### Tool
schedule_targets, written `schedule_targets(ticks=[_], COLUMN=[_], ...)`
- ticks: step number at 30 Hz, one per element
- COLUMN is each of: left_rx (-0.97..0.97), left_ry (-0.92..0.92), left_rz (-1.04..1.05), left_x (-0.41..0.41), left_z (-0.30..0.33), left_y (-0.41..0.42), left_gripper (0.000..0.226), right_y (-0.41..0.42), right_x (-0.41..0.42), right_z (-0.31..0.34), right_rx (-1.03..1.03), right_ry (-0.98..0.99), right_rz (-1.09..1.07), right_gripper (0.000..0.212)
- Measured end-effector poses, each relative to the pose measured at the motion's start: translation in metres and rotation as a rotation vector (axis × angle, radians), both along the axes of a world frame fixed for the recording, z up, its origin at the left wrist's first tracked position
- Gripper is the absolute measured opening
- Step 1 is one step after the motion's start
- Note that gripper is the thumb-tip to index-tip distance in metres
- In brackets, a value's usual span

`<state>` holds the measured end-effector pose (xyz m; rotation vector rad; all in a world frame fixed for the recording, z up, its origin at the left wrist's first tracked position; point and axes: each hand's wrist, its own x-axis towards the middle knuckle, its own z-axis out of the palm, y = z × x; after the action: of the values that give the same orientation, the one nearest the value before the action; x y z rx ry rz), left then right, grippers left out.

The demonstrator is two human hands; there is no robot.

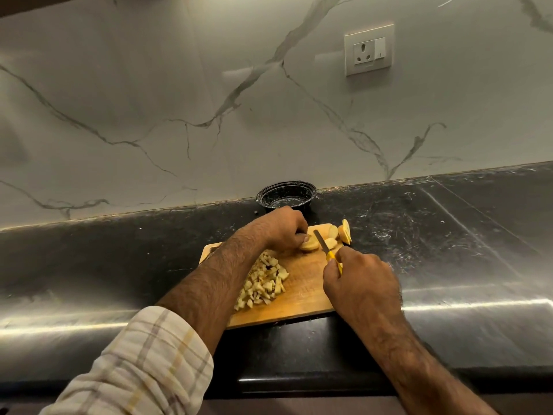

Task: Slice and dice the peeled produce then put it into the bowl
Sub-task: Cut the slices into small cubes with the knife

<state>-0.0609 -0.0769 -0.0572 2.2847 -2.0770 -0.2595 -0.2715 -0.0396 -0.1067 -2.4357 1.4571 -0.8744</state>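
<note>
I see the board [302, 283] on the counter [449, 235], under both my hands. The dice [264, 283] lie on it just right of my left forearm, nearer me than my left hand [284, 227]. A slice [309, 245] sits under that hand's fingertips. The knife [326, 248] runs from my right hand [360, 283] toward it. More slices [339, 233] lie beyond the blade. The bowl [286, 195] stands behind my left hand, against the wall [209, 100].
</note>
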Motion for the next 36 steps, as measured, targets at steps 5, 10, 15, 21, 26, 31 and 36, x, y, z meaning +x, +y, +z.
schedule_targets(ticks=[5,10,15,21,26,31,36], left_rx=[-0.075,-0.089,-0.063,-0.083,-0.114,0.018,0.077], left_ry=[0.089,0.238,0.364,0.361,0.291,0.344,0.248], left_rz=[0.039,0.123,0.212,0.193,0.149,0.054,-0.017], left_x=[0.006,0.009,0.013,0.011,0.010,0.014,0.015], left_z=[-0.009,-0.010,-0.012,-0.013,-0.012,-0.006,-0.006], left_y=[0.000,0.000,-0.003,0.001,-0.001,-0.005,-0.015], left_gripper=[0.015,0.015,0.013,0.014,0.010,0.038,0.044], right_y=[0.002,0.006,0.009,0.009,0.007,0.000,-0.003], right_x=[-0.001,0.000,0.000,-0.001,0.002,0.003,0.002], right_z=[-0.002,0.000,0.003,0.005,0.004,0.002,0.003], right_rx=[-0.034,-0.058,-0.032,0.009,0.049,0.134,0.211], right_ry=[-0.058,-0.063,-0.006,0.049,0.047,0.082,0.126], right_rz=[0.018,0.027,0.032,0.041,0.056,0.028,0.003], right_gripper=[0.029,0.029,0.029,0.028,0.031,0.030,0.030])
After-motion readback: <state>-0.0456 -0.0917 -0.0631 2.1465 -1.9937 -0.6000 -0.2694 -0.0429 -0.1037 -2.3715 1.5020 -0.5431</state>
